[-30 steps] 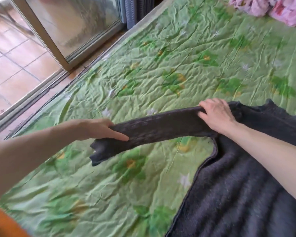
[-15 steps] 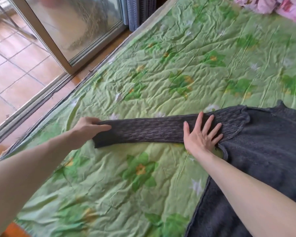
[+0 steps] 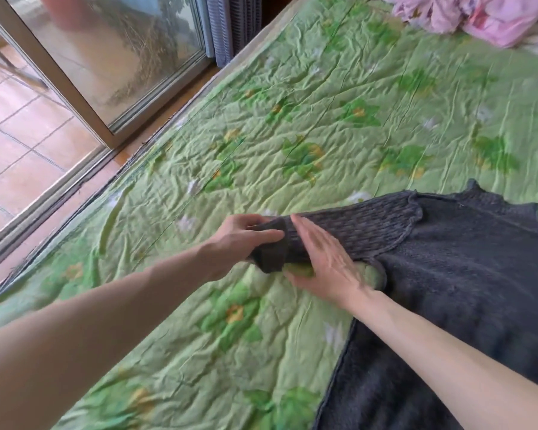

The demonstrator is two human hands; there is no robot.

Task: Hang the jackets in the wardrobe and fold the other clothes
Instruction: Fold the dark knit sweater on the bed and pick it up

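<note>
A dark grey knitted sweater (image 3: 466, 274) lies flat on the right side of the green flowered bed cover (image 3: 323, 125). Its ribbed left sleeve (image 3: 364, 225) points to the left. My left hand (image 3: 243, 240) grips the cuff end of that sleeve, which is bent back toward the body of the sweater. My right hand (image 3: 326, 262) lies flat with fingers straight on the middle of the sleeve, just right of the cuff.
A heap of pink clothes (image 3: 475, 17) sits at the bed's far right corner. A sliding glass door (image 3: 106, 48) and tiled floor (image 3: 16, 144) run along the bed's left edge. A blue striped curtain (image 3: 230, 23) hangs at the back.
The sleeve was laid out straight on the bed. My left hand then carried the cuff to the right, folding the sleeve back, and my right hand slid left along the sleeve.
</note>
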